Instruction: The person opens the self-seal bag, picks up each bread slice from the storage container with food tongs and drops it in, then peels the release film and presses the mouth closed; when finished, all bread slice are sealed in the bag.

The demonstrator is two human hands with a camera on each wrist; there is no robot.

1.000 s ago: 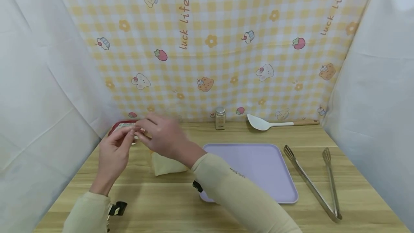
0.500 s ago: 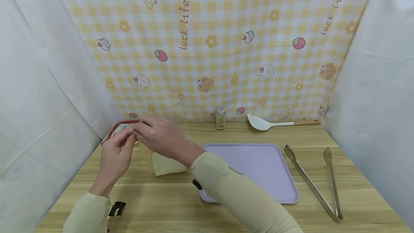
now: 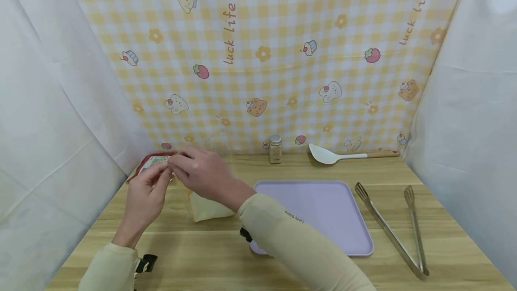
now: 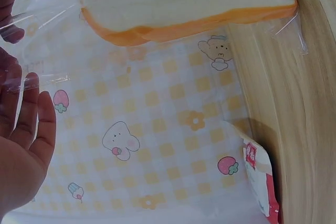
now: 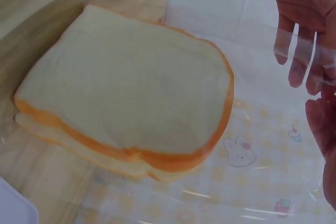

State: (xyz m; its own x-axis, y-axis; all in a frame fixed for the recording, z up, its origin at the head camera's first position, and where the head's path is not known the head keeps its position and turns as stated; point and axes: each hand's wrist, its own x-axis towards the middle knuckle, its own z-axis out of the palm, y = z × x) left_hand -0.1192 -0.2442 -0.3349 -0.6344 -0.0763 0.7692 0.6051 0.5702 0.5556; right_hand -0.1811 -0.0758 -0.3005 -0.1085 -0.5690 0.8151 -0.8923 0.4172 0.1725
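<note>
Both hands meet at the left side of the table in the head view, fingertips close together. With thumb and fingers my left hand pinches the edge of a clear plastic bag. My right hand reaches across from the right and pinches the same plastic beside it. Inside the bag are stacked white bread slices with orange-brown crusts. In the left wrist view, clear film stretches from the fingers towards the bread. The right forearm and hand cover part of the bag in the head view, and the pinched edge is hard to make out.
A red and white packet lies behind the hands. A lilac tray sits under the right forearm. At the back stand a small glass jar and a white spatula. Metal tongs lie on the right.
The right hand was blurred with motion and is now steadier, its fingertips slightly lower beside the left hand's. The left hand has hardly moved.
</note>
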